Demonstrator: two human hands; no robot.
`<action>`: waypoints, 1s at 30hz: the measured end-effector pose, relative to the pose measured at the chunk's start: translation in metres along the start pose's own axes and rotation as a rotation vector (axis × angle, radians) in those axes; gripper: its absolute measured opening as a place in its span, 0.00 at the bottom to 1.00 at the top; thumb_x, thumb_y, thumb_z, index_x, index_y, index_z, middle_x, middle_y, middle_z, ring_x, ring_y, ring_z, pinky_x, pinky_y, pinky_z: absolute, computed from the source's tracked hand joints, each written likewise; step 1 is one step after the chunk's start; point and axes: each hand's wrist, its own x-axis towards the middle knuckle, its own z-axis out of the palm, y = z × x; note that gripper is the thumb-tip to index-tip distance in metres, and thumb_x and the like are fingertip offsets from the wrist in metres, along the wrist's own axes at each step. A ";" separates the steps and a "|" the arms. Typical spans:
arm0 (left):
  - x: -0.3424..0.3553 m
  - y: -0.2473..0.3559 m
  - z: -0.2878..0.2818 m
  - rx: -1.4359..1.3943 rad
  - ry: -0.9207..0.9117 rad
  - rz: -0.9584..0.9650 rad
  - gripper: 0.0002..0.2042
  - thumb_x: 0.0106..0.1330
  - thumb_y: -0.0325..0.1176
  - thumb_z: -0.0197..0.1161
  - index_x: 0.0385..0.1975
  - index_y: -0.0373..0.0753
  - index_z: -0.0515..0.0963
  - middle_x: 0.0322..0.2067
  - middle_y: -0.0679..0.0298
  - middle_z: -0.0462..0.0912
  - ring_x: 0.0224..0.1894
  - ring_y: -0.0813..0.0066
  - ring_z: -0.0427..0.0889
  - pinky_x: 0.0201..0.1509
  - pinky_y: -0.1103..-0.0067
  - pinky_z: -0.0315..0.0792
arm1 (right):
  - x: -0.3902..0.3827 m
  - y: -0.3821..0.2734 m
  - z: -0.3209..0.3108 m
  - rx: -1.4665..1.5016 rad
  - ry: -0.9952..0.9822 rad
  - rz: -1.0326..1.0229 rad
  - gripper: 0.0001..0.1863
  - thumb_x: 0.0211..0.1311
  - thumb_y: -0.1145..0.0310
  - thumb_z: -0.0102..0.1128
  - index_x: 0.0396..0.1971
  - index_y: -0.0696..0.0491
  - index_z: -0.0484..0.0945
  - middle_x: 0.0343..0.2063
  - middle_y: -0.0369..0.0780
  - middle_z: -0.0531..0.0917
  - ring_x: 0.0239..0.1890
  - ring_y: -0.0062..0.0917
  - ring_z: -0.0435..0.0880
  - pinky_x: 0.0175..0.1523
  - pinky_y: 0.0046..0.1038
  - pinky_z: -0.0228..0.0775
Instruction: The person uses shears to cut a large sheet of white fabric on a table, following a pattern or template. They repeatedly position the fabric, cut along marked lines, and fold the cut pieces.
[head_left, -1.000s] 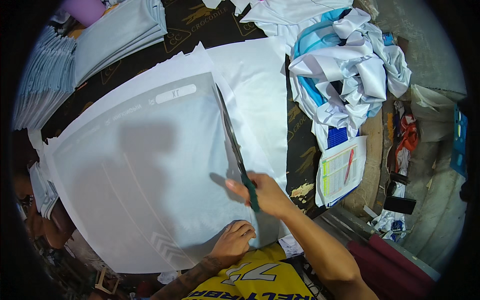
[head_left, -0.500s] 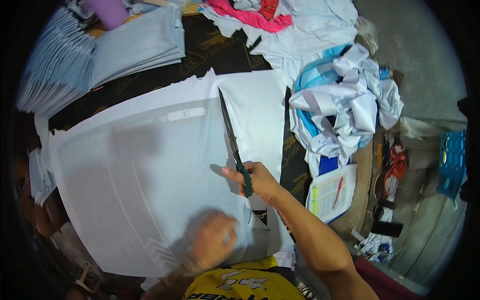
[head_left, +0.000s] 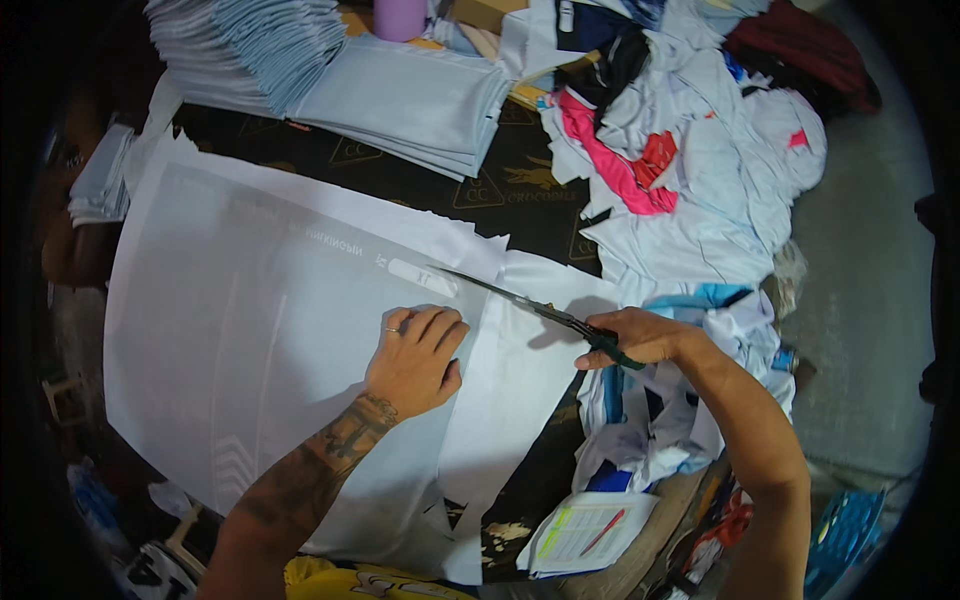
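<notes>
A pale-grey printed rectangular fabric panel (head_left: 320, 340) is spread at left, held down by the left hand (head_left: 415, 355), fingers loosely bent. Dark, green-handled metal scissors (head_left: 540, 308) are gripped by the right hand (head_left: 640, 338). The near-right side seems cut; the far white margin (head_left: 340, 205) is left untrimmed.

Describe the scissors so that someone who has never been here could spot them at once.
On the dark patterned table, find the large pale grey-and-white sheet. Follow it rightward to the person's right hand, which holds the scissors. Long, thin dark blades pointing left and a dark green handle set them apart from the pale cloth around.
</notes>
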 end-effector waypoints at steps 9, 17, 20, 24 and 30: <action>0.010 -0.001 -0.003 0.045 0.042 0.059 0.26 0.56 0.39 0.65 0.57 0.41 0.76 0.58 0.60 0.76 0.62 0.62 0.73 0.67 0.57 0.61 | 0.041 0.002 -0.017 0.017 -0.083 -0.009 0.35 0.55 0.33 0.78 0.33 0.55 0.80 0.27 0.39 0.77 0.34 0.32 0.77 0.43 0.36 0.69; 0.011 -0.004 -0.001 0.036 0.060 0.064 0.25 0.57 0.39 0.64 0.56 0.40 0.78 0.59 0.59 0.77 0.63 0.62 0.74 0.67 0.56 0.62 | 0.046 -0.038 -0.022 -0.040 -0.006 -0.001 0.37 0.52 0.32 0.79 0.26 0.58 0.82 0.21 0.40 0.78 0.29 0.31 0.79 0.37 0.36 0.70; 0.011 -0.004 -0.003 0.031 0.079 0.072 0.25 0.58 0.39 0.64 0.57 0.40 0.78 0.58 0.59 0.78 0.64 0.63 0.74 0.68 0.56 0.62 | 0.057 -0.058 -0.027 -0.147 -0.054 0.082 0.40 0.53 0.29 0.76 0.27 0.59 0.82 0.22 0.43 0.80 0.30 0.35 0.82 0.39 0.39 0.72; 0.007 -0.005 -0.001 0.006 0.069 0.051 0.24 0.57 0.39 0.65 0.56 0.40 0.79 0.58 0.60 0.79 0.64 0.63 0.74 0.69 0.56 0.63 | 0.072 -0.080 -0.032 -0.050 -0.032 -0.049 0.39 0.51 0.31 0.78 0.25 0.58 0.81 0.22 0.41 0.80 0.29 0.32 0.80 0.37 0.38 0.70; 0.008 -0.007 -0.002 -0.091 0.070 0.051 0.28 0.53 0.41 0.70 0.57 0.41 0.79 0.57 0.61 0.79 0.64 0.62 0.74 0.68 0.56 0.64 | 0.092 -0.113 -0.037 -0.062 -0.013 -0.037 0.39 0.52 0.31 0.78 0.27 0.60 0.83 0.22 0.42 0.80 0.29 0.32 0.80 0.39 0.37 0.71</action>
